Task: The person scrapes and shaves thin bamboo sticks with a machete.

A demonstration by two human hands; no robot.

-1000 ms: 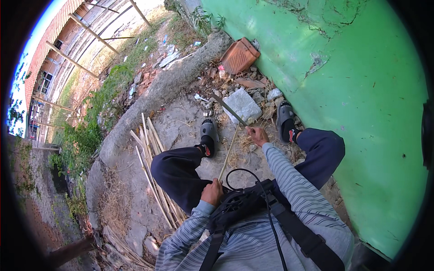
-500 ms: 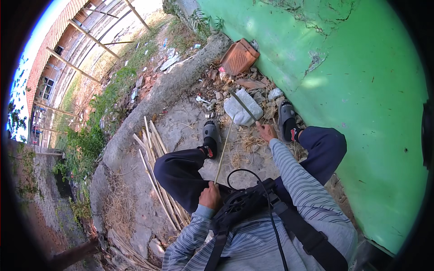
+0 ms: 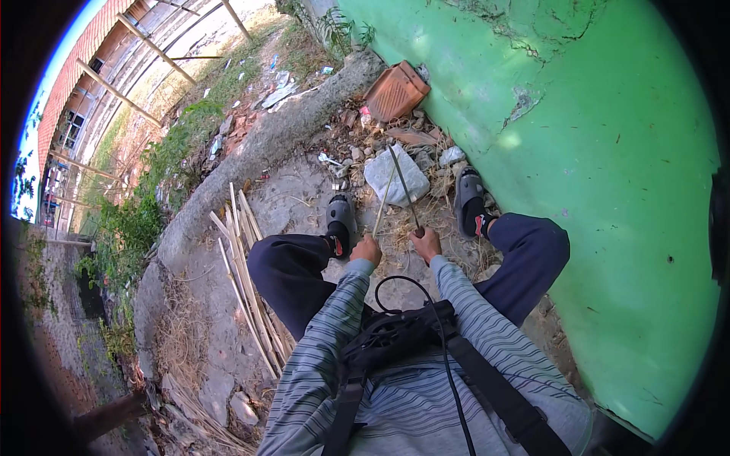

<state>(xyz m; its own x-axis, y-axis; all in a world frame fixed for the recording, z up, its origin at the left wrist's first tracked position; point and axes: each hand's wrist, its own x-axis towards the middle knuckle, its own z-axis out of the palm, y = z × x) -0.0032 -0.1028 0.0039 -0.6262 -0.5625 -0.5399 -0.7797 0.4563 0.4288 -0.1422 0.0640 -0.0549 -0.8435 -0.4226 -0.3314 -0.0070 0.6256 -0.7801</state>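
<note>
Between my feet, a whitish stone block (image 3: 414, 179) lies on the rubble-strewn ground. My left hand (image 3: 366, 251) is closed round the near end of a thin bamboo strip (image 3: 382, 204), whose far end reaches over the block. In my right hand (image 3: 426, 243) is the dark handle of a long-bladed knife (image 3: 405, 186). Its narrow blade points away from me, across the block and close beside the strip; whether blade and strip touch I cannot tell. Both hands are in front of my knees, a short way apart.
Several pale bamboo strips (image 3: 249, 292) lie on the ground left of my left leg. A green wall (image 3: 608, 190) rises close on the right. Beyond the block are an orange roof tile (image 3: 397, 91) and broken rubble. A low concrete kerb (image 3: 236, 175) curves along the left.
My left hand has moved forward from my lap with the bamboo strip. My right hand has drawn back toward me and left, and the knife now points more straight ahead.
</note>
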